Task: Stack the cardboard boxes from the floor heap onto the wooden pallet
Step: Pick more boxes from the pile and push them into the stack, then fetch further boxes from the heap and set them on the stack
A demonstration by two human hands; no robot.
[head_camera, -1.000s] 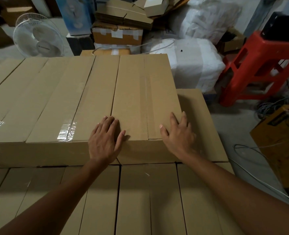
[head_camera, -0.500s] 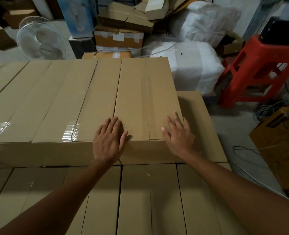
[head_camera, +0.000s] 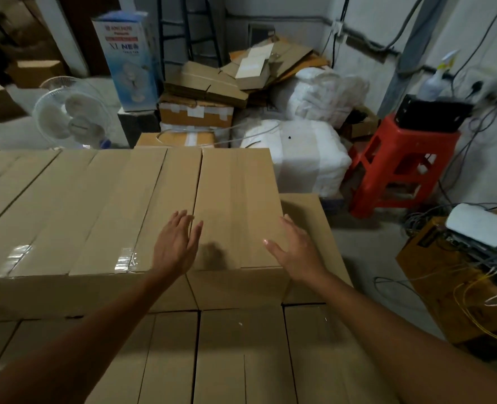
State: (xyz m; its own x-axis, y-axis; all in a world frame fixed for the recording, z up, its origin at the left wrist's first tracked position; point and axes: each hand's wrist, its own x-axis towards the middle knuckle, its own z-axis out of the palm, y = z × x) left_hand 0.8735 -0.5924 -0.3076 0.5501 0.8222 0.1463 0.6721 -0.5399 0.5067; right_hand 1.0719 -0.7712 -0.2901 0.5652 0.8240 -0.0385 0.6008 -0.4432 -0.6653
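A long brown cardboard box [head_camera: 235,205] lies at the right end of the top row of boxes on the stack. My left hand [head_camera: 177,243] hovers with straight fingers just above the seam on its left side. Over the box's right edge, my right hand [head_camera: 296,249] is spread open, fingers straight, holding nothing. More boxes of the same kind [head_camera: 66,214] fill the row to the left. A lower layer of boxes [head_camera: 241,354] runs along the near side below my arms. The pallet is hidden under the stack.
A red plastic stool [head_camera: 398,161] stands at the right with a black crate on it. White wrapped bales [head_camera: 302,153] and flattened cartons [head_camera: 212,83] sit behind the stack. A white fan [head_camera: 72,115] is at back left. Cables and a brown box [head_camera: 457,275] lie at the right.
Both hands have lifted off the top box and their fingers have spread. My view has tilted up, showing more of the back wall.
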